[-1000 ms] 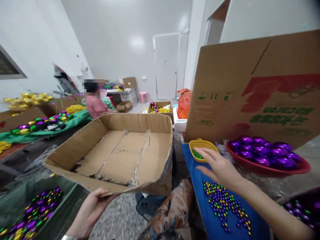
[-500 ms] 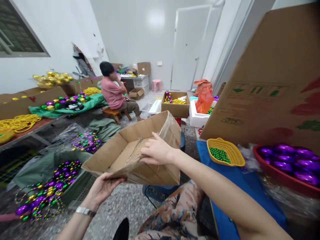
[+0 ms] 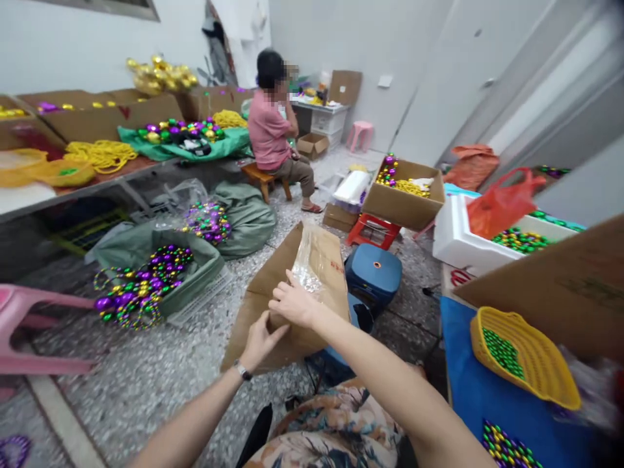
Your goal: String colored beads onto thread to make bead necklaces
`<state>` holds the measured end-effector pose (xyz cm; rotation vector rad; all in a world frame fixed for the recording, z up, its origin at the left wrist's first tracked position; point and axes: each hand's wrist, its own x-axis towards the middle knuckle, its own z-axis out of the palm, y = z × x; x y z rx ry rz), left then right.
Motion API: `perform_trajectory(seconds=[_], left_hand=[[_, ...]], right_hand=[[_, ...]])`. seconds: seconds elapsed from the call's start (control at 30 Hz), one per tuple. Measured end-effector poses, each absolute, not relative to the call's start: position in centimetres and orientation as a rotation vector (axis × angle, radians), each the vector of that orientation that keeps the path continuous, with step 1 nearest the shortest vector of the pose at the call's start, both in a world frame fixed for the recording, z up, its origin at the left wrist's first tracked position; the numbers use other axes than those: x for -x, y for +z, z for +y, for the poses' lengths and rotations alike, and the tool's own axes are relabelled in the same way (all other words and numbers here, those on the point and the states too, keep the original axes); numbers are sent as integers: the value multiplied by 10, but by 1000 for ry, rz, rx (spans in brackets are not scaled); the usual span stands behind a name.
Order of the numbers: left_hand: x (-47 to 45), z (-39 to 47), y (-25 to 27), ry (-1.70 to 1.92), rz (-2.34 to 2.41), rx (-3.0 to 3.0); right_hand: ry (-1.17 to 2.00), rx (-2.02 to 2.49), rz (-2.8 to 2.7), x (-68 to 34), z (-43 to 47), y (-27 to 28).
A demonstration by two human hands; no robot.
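In front of me a brown cardboard box (image 3: 263, 292) is tilted over, its taped outer side facing up. Clear, shiny packing tape (image 3: 308, 260) runs along that side. My left hand (image 3: 260, 341), with a watch on the wrist, grips the cardboard's near edge, thumb on top. Just beyond it my right hand (image 3: 295, 304) is bent over the same edge, fingers curled onto the cardboard. The undersides of the fingers are hidden.
A blue stool (image 3: 375, 266) stands behind the box. At left, a green sack (image 3: 199, 273) holds bead strings. On the right are a yellow basket (image 3: 541, 364) of green beads and a white foam box (image 3: 451, 234). A person in pink (image 3: 268, 133) sits further back.
The box has been tipped from showing its open inside to showing its outside. My left hand has moved up and right, close to my right hand. The view has swung left and down.
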<state>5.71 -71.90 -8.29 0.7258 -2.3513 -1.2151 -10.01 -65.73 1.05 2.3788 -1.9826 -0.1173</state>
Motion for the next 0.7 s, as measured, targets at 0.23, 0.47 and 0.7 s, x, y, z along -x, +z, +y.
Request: perform_trajectory(seconds=[0.23, 0.47, 0.7], left_hand=[[-23, -714, -81, -1113, -2223, -817], [-15, -730, -65, -957, -2206, -601], [5, -734, -58, -790, -2306, -401]], right_hand=[[595, -1910, -2200, 135, -584, 8], [684, -1592, -2417, 137, -496, -23], [682, -1461, -2517, 105, -463, -62]])
